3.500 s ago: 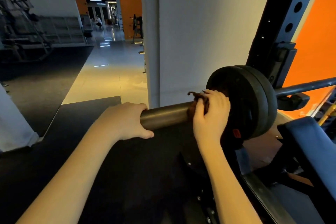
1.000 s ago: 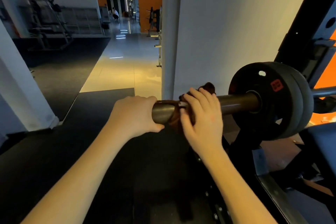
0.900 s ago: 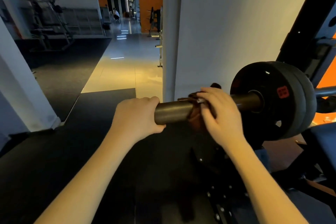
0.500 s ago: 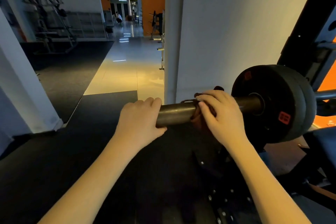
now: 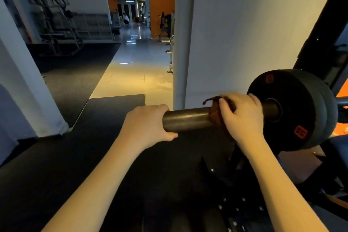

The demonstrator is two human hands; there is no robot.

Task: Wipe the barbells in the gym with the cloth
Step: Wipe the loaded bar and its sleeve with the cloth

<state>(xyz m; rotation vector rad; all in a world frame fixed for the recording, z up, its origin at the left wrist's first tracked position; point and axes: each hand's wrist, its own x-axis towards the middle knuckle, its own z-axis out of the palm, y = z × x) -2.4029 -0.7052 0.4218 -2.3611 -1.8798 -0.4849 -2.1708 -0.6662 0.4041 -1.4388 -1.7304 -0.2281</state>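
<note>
The barbell's metal sleeve [image 5: 186, 119] runs left to right in front of me, with two black weight plates [image 5: 293, 107] loaded on its right part. My left hand [image 5: 148, 126] grips the sleeve's free end. My right hand [image 5: 243, 113] wraps a dark brown cloth [image 5: 214, 113] around the sleeve, close to the plates. A loose corner of the cloth sticks up at the left of my fingers. Most of the cloth is hidden under my hand.
A white pillar [image 5: 244, 30] stands right behind the sleeve. The black rack upright [image 5: 325, 30] rises at the right, with a bench pad [image 5: 337, 149] below the plates. Black rubber flooring [image 5: 66, 156] lies under me, tiled floor beyond, and gym machines [image 5: 56, 22] at far left.
My right hand has slid the cloth along the sleeve from near my left hand toward the plates. The plates have turned on the bar. My left hand has stayed on the sleeve's end.
</note>
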